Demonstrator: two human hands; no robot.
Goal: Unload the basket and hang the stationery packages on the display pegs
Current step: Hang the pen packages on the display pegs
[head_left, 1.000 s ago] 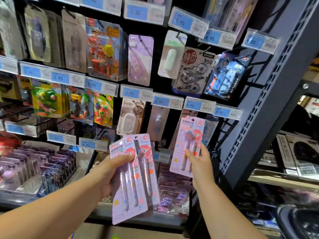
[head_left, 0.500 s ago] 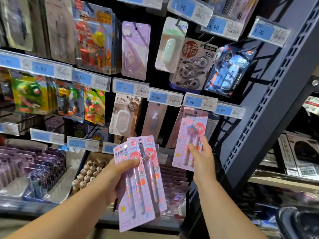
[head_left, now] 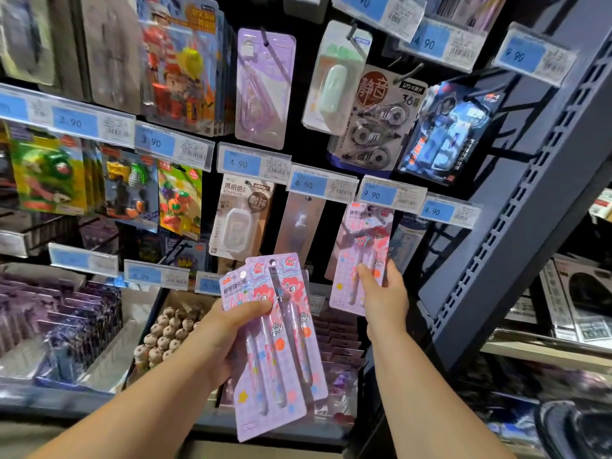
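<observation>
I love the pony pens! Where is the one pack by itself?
In the head view, right of centre: the right hand holds the single pony pack up against the display, just below the 9.90 price tag.

The scene is brightly, evenly lit, with soft shadows. Glare is seen on the price tags (head_left: 377, 193). The left of the frame is smeared by blur; the upright (head_left: 516, 207) at right is skewed by the wide lens.

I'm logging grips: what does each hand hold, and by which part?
The left hand grips a fanned stack of pink-and-lilac pen cards across their upper half. The right hand holds one matching card by its lower right part.
</observation>
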